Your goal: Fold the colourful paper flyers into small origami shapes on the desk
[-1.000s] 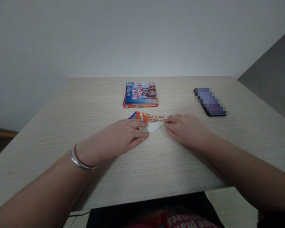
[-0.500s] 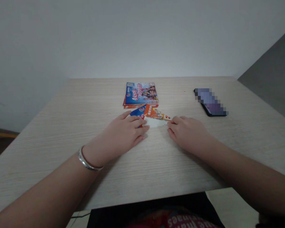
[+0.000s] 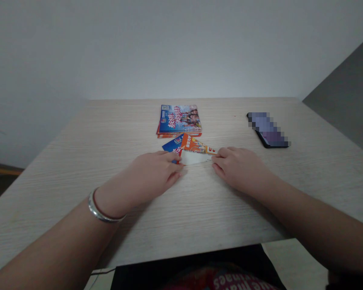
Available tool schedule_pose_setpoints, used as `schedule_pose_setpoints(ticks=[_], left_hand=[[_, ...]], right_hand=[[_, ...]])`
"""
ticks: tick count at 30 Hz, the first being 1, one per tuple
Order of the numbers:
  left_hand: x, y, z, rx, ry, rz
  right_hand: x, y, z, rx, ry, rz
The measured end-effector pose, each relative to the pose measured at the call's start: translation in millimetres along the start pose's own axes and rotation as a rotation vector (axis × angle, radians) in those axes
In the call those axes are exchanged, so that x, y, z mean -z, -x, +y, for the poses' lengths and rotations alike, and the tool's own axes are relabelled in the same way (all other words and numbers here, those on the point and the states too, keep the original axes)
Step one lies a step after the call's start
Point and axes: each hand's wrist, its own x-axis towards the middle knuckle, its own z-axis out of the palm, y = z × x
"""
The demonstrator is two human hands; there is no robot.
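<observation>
A printed paper flyer (image 3: 196,145), folded into a narrowing shape, lies between my hands on the table. It shows blue at the left, orange in the middle and a white strip along the near side. My left hand (image 3: 151,173), with a silver bangle at the wrist, has its fingers pressed together on the near left edge of the flyer; its thumb is low beside them. At the right, my right hand (image 3: 237,165) pinches the flyer's narrow end between thumb and curled fingers. The pinched tip itself is hidden.
Just beyond the flyer lies a stack of similar blue and orange flyers (image 3: 180,119). A black phone (image 3: 268,131) with a blurred screen rests at the right. The pale wooden table (image 3: 181,217) meets a white wall at the back.
My left hand has drawn back slightly toward the lower left, its fingers closer together, uncovering more of the blue part. The flyer has shifted slightly. My right hand stays nearly in place.
</observation>
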Motion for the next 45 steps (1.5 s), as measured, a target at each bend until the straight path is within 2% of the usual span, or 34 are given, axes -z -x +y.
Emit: schedule_pose_setpoints(ticks=[4,9,17,20,23,25,28,31,36,45], left_hand=[[-3.0,4,-3,-0.01,0.031,-0.006],[-5.2,2,-7,-0.002,-0.049,-0.051],[2.6,0,-15,-0.004,0.007,-0.07],[3.3,-1,-13,0.018,-0.011,-0.061],[1.5,-4,-9,0.023,-0.084,-0.043],[-0.7,-5,-7,0.003,-0.131,-0.019],[-5.9,-7,-7,-0.05,-0.166,0.06],[-12.2,-7,-8,-0.072,-0.161,0.102],[-18.2,-9,-7,-0.1,-0.073,0.081],[-16.7,-8,-8,-0.083,-0.013,0.067]], right_hand=[[-3,0,2,0.015,-0.008,0.001],[-1,1,3,-0.046,0.002,-0.033],[-4,4,6,-0.025,-0.015,-0.008],[-10,2,11,0.018,-0.053,0.029],[-18,-2,14,0.141,-0.137,0.122],[-23,-6,14,0.235,-0.179,0.169],[-28,-15,9,0.297,-0.21,0.226],[-29,-24,4,0.323,-0.216,0.271],[-27,-30,5,0.329,-0.155,0.29],[-18,-22,21,0.301,-0.163,0.227]])
